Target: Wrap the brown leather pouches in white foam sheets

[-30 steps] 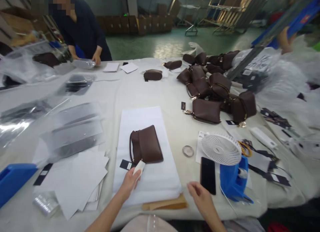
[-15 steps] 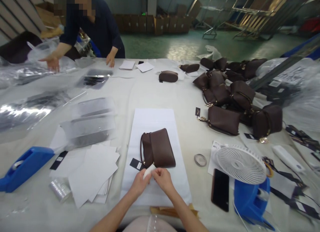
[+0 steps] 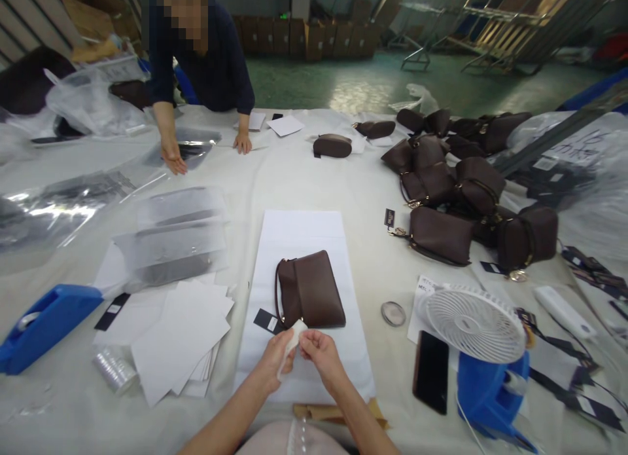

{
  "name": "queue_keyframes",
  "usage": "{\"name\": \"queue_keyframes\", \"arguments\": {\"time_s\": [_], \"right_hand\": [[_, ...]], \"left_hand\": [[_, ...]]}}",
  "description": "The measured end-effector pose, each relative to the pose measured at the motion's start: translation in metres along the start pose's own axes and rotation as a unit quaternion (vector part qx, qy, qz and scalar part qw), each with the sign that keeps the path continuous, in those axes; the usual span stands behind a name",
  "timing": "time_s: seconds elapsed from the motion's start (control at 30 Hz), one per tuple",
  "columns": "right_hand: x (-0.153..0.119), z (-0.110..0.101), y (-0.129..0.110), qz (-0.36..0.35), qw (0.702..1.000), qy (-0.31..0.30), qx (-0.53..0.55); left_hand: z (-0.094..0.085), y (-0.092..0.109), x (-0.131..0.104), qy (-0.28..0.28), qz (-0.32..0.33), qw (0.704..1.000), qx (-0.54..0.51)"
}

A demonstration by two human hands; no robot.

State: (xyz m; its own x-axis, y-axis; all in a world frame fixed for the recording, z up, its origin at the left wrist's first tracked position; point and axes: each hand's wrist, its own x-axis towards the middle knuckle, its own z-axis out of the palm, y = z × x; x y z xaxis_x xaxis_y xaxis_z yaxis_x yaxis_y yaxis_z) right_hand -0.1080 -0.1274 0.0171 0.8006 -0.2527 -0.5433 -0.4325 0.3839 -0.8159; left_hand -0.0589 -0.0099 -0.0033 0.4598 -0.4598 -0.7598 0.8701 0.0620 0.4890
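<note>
A dark brown bag (image 3: 316,290) lies on white paper (image 3: 304,229), its strap on its left side and a black tag (image 3: 267,321) at its lower left corner. Just below the bag, my left hand (image 3: 279,362) is closed on a small white piece (image 3: 293,340), which looks like thin wrap or cloth. My right hand (image 3: 318,351) is beside it, fingers pinched near the bag's lower edge; what they hold, if anything, is too small to tell.
Brown bags (image 3: 439,229) are piled at the right, near a white fan (image 3: 475,323), a phone (image 3: 432,371) and a tape roll (image 3: 393,313). Paper sheets (image 3: 171,337) and a blue tape dispenser (image 3: 52,324) lie left. A person (image 3: 206,62) leans over the far side.
The white piece in my left hand now stands more upright and hangs lower. Across the table, the person's hands have moved right, one now over the clear plastic.
</note>
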Motion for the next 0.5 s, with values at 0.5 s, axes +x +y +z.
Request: {"name": "queue_keyframes", "arguments": {"time_s": [0.5], "right_hand": [[0.007, -0.021, 0.018, -0.185, 0.938, 0.08, -0.283]], "left_hand": [[-0.011, 0.017, -0.018, -0.166, -0.191, 0.963, -0.09]]}}
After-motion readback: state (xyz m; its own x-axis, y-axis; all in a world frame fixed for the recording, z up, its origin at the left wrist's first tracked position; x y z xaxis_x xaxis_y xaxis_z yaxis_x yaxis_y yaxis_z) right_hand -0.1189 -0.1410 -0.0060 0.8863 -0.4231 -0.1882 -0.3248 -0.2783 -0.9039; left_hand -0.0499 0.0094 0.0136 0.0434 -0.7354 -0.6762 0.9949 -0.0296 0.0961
